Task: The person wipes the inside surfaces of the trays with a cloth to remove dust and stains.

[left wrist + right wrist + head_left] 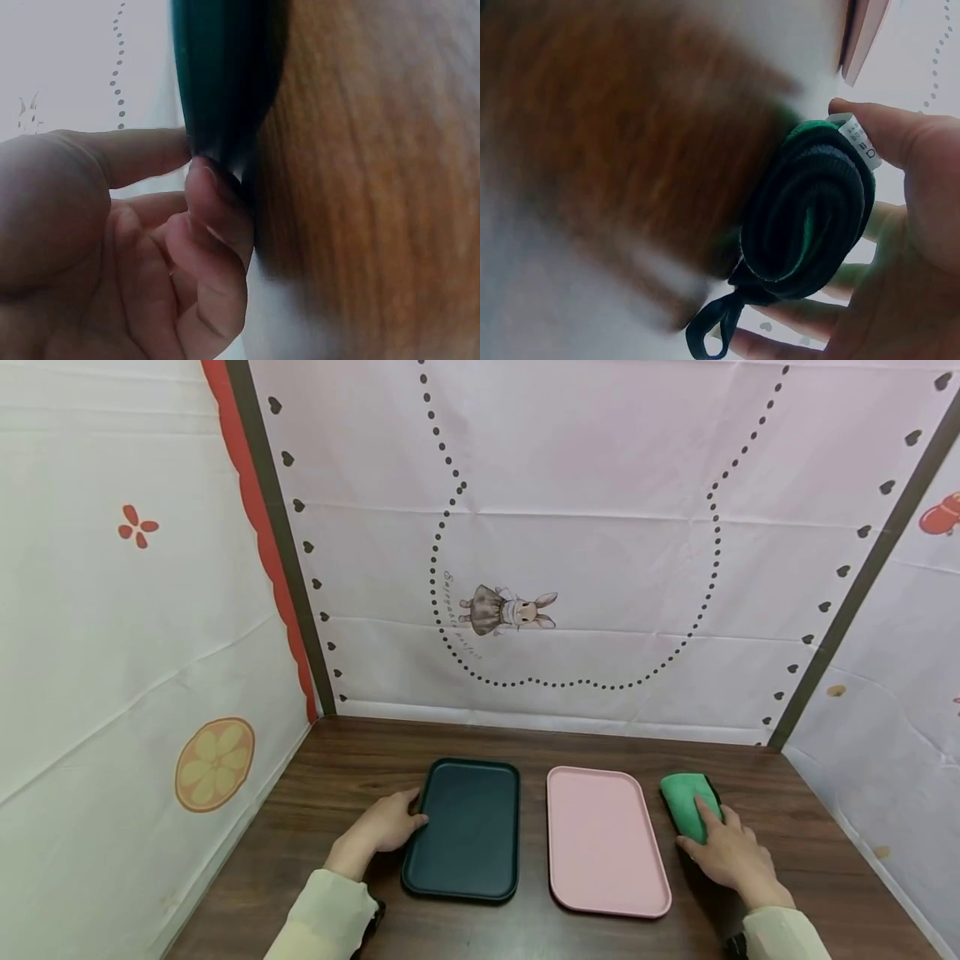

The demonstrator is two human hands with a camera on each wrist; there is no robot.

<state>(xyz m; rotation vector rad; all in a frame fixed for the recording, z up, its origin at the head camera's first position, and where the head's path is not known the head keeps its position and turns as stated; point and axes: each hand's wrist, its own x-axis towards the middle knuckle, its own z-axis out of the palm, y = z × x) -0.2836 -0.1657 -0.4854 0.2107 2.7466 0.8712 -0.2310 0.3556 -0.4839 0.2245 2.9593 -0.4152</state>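
Note:
My left hand (384, 823) is at the left edge of a dark green rectangular tray (467, 831) lying on the table. In the left wrist view, its thumb and curled fingers (217, 255) pinch the tray's rim (217, 82). My right hand (733, 853) holds a green cloth (681, 797) with dark edging, at the right of the table. The right wrist view shows the cloth rolled up (810, 210), with a dark hanging loop and a white label. There, the thumb lies against the label side and the other fingers reach round behind the roll.
A pink rectangular tray (603, 842) lies between the dark green tray and the cloth. The wooden table (352, 752) is enclosed by printed fabric at the back (585, 577), left and right.

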